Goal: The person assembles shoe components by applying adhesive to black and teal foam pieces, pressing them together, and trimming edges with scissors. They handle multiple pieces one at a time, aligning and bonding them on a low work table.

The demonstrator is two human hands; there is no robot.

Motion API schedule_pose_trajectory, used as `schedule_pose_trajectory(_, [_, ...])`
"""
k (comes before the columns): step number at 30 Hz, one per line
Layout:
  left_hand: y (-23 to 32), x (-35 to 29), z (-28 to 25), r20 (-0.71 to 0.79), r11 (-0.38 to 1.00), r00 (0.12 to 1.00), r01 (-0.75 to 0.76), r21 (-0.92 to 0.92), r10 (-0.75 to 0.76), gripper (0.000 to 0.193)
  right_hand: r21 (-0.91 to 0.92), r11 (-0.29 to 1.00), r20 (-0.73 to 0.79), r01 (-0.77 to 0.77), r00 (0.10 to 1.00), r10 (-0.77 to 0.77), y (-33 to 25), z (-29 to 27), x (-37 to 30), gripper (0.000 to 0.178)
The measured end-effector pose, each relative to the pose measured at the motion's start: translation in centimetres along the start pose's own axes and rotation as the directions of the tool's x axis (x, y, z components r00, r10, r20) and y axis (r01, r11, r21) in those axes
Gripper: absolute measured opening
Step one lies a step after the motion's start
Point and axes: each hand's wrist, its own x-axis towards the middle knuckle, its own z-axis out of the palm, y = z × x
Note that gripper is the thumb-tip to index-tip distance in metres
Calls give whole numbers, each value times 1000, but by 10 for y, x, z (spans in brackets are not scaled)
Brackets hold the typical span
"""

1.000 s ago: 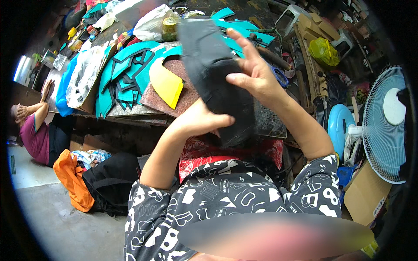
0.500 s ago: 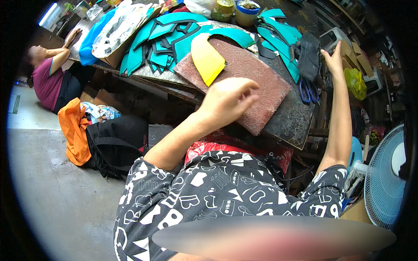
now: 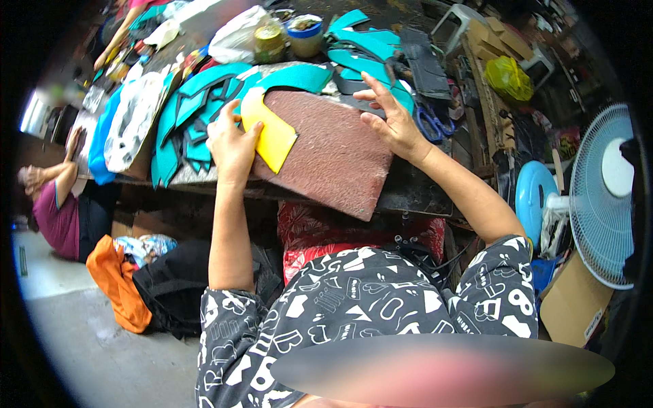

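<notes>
A curved yellow sheet piece (image 3: 274,144) lies on the left part of a reddish-brown rough board (image 3: 333,153). My left hand (image 3: 232,151) is at its left edge, thumb over the yellow and fingers apart toward the teal pieces. Over the board's far right corner, my right hand (image 3: 400,130) is open, fingers spread, with nothing in it. A teal curved piece (image 3: 299,78) borders the yellow one at its far end. Several dark-edged teal pieces (image 3: 194,109) are heaped to the left, and more teal pieces (image 3: 367,46) lie beyond my right hand.
Blue-handled scissors (image 3: 434,124) and a black flat piece (image 3: 425,64) lie right of the board. Behind stand a blue-rimmed tub (image 3: 305,37) and a jar (image 3: 270,44). A fan (image 3: 598,197) is at the right. A person in purple (image 3: 58,221) sits at the left.
My right hand has come back from the right side to above the board. My left hand has moved left to the yellow piece. The view has shifted, showing more of the table's far side.
</notes>
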Motion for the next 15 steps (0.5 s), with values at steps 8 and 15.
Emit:
schedule_pose_trajectory(8, [12,23,3,134,755,988,148,-639,-80,64,62,996,-172,-67,982,77,18,9,-25,68])
schedule_pose_trajectory(15, [85,62,-21,65,325,991,25,-945,114,52,171,973,-245,-154,950,193,25,6,-22,74])
